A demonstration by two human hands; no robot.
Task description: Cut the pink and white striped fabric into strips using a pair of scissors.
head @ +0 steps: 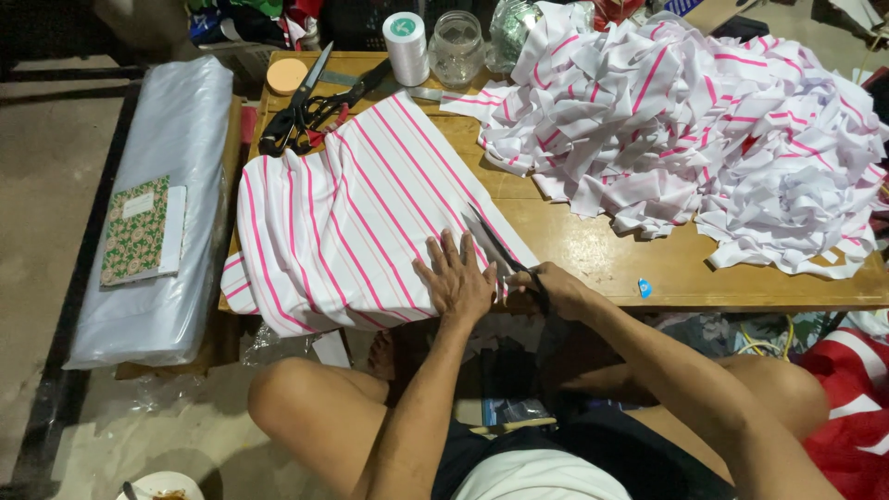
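While the left hand [456,278] presses flat, fingers spread, on striped cloth [352,213], the right hand [556,289] grips scissors [495,243] just right of it.

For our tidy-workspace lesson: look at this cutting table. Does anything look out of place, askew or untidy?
Yes. A heap of cut striped strips sprawls over the table's right side, reaching its far and right edges. The folded striped fabric lies askew, drooping off the left edge. Spare scissors lie crossed behind it.

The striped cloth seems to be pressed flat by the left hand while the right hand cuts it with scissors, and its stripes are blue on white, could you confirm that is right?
Not quite: in the head view the striped cloth has pink stripes on white, not blue. The rest holds: the left hand presses it flat while the right hand works the scissors.
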